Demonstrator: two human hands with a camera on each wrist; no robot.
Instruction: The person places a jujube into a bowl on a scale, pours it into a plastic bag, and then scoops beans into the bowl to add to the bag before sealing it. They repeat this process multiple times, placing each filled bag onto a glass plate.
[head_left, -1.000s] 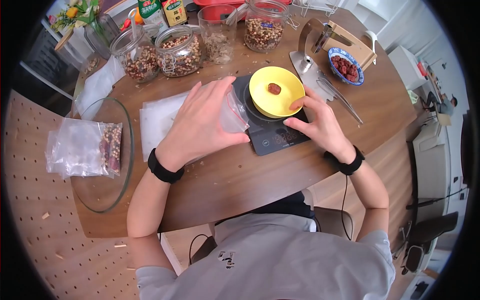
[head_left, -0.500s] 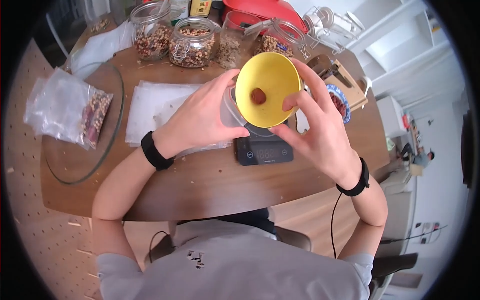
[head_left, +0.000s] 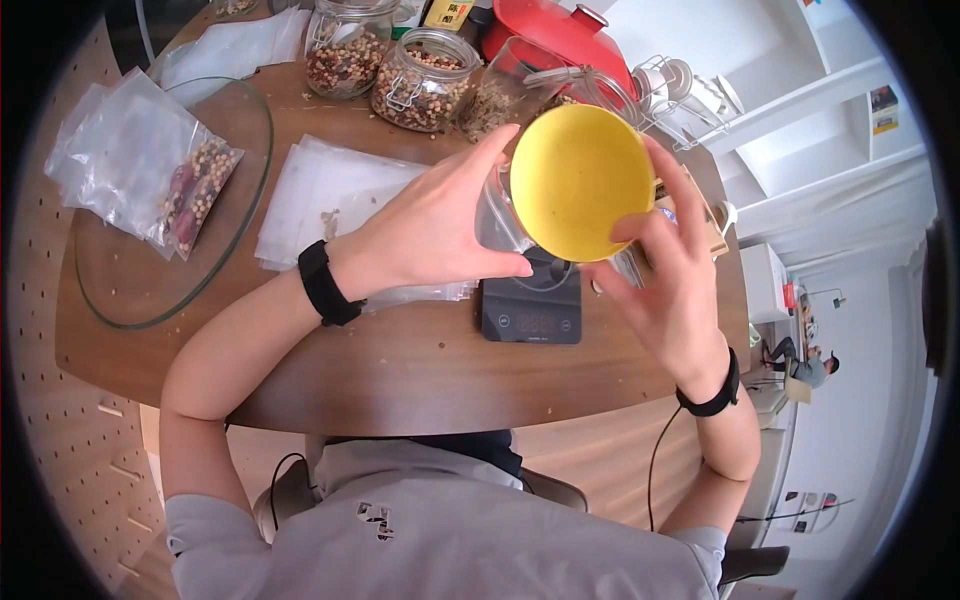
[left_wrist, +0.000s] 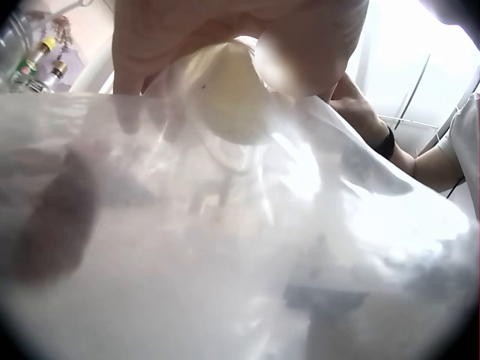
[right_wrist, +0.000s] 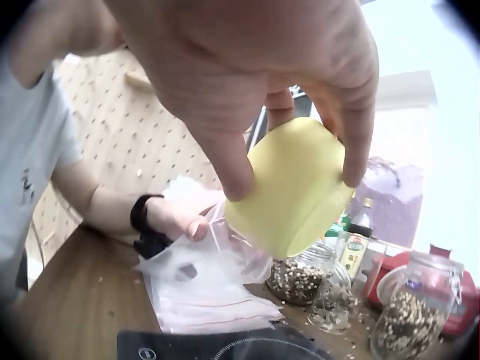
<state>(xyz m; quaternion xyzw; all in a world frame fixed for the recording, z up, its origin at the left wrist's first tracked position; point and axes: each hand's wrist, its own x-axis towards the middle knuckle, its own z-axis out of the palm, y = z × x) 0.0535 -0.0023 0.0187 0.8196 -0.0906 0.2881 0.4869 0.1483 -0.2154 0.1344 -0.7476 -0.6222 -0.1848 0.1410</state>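
Note:
My right hand grips a small yellow bowl by its rim, thumb below and fingers along the far side. The bowl is tilted toward my left hand, which holds the mouth of a clear zip bag spread between thumb and fingers. In the left wrist view, the bag's cloudy film fills much of the picture, with a dark reddish-brown oval showing through it. No date shows inside the bowl. Below the hands lies a black kitchen scale.
Flat empty bags lie under my left forearm. At left, filled bags rest on a glass plate. Jars of mixed beans, a clear cup and a red pot stand at the back; a wire rack is at back right.
My right hand has lifted the yellow bowl off the scale and tipped it toward the bag. The date seen in it earlier is no longer visible there. My left hand stays at the bag.

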